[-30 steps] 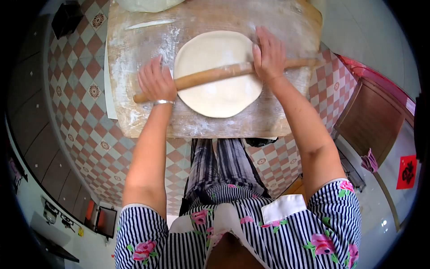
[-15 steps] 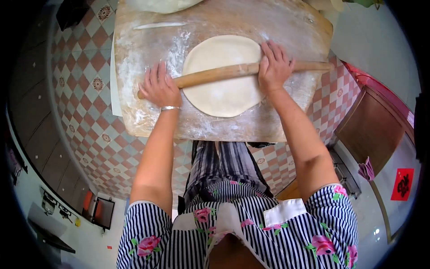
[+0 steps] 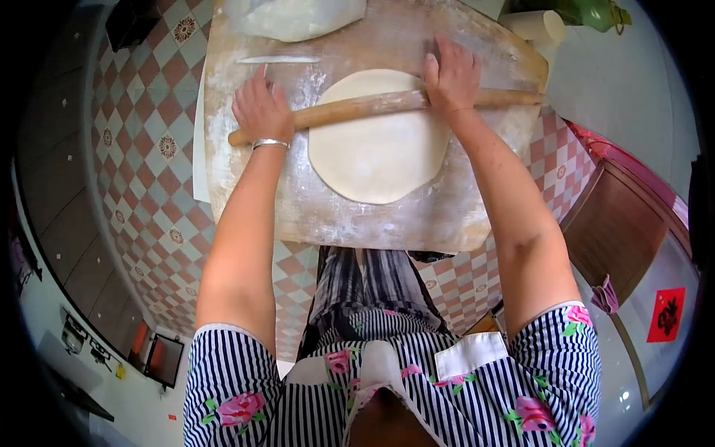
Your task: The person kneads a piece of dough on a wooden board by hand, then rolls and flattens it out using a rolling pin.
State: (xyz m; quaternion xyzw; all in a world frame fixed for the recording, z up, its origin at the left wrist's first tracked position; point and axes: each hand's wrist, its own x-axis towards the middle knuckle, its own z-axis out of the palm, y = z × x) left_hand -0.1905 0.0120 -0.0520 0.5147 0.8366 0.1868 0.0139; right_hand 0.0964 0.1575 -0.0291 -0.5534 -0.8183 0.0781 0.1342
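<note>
A long wooden rolling pin [image 3: 357, 106] lies slantwise across the upper part of a round, flat sheet of pale dough [image 3: 378, 156]. The palm of my left hand [image 3: 262, 110] presses on the pin near its left end, fingers stretched forward past it. To the right of the dough, my right hand [image 3: 453, 78] rests on the pin the same way, with the thumb apart and fingers extended. Both hands are open and press on the pin rather than wrapping round it. A floury wooden board [image 3: 357, 231] is under the dough.
A pale, plastic-looking bag [image 3: 305, 18] sits at the board's far left. In front of it lies a thin white strip [image 3: 279, 59]. Past the far right corner are a cream-coloured cylinder [image 3: 547, 27] and a green bottle [image 3: 599, 13]. Checkered tile floor [image 3: 164, 201] surrounds the board.
Both hands have moved forward, away from me, rolling the pin towards the dough's far edge. My view has shifted slightly, so more of the bag and cylinder shows.
</note>
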